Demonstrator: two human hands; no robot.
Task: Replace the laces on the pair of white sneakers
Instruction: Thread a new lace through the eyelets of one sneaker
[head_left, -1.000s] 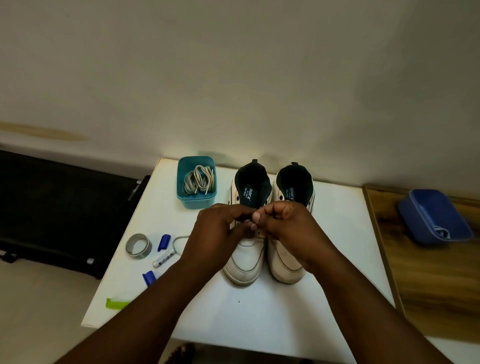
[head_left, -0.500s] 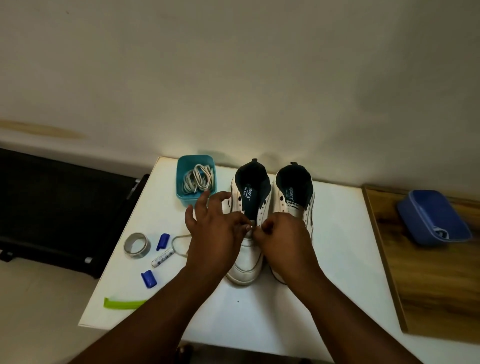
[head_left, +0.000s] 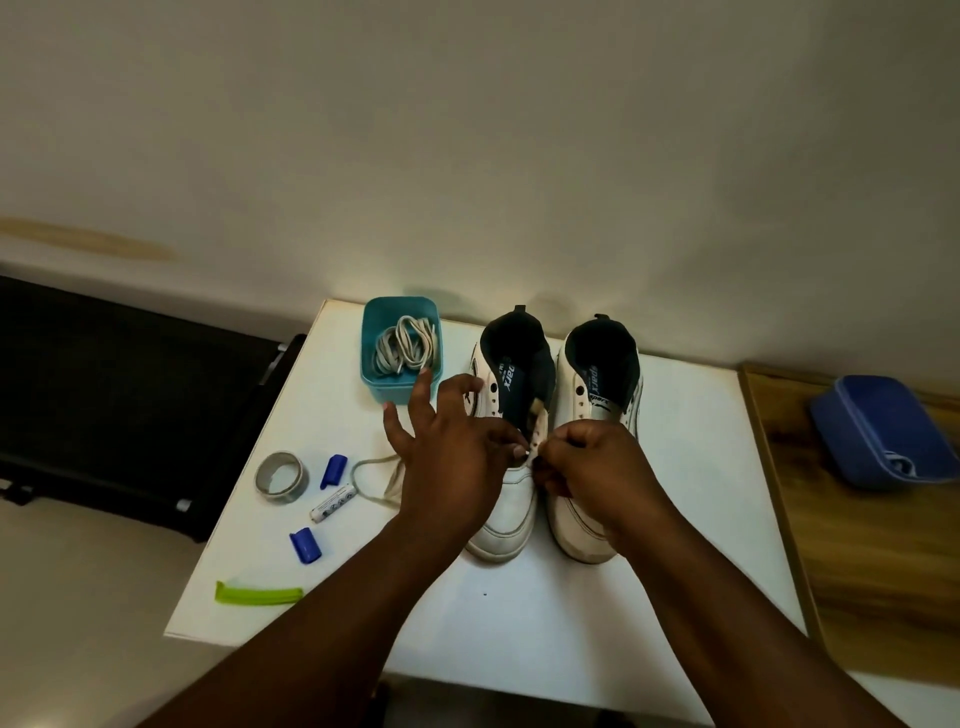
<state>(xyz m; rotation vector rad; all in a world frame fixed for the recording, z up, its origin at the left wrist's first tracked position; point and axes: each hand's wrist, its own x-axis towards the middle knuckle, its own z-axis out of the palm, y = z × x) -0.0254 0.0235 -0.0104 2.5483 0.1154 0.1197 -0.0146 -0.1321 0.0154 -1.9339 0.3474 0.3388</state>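
Two white sneakers with dark linings stand side by side on the white table (head_left: 519, 613), toes toward me. Over the left sneaker (head_left: 511, 364), my left hand (head_left: 457, 457) has its outer fingers spread and its thumb and forefinger pinching a lace tip at an eyelet. My right hand (head_left: 597, 467) is curled against the same spot, pinching the eyelet flap. A loose loop of cream lace (head_left: 371, 480) trails out to the left from under my left hand. The right sneaker (head_left: 602, 369) shows bare eyelets. A teal tub (head_left: 402, 387) behind my left hand holds coiled grey laces (head_left: 405, 345).
Left of the shoes lie a tape roll (head_left: 281, 477), two blue caps (head_left: 333, 470) (head_left: 305, 544), a small white battery-like cylinder (head_left: 332, 503) and a green strip (head_left: 258, 594). A blue container (head_left: 878, 431) sits on a wooden surface (head_left: 872, 571) to the right. A dark bench (head_left: 119, 395) stands at the left.
My left hand's outer fingers have opened and spread toward the teal tub. Both hands slid nearer along the left sneaker, and more of the shoe tongues shows.
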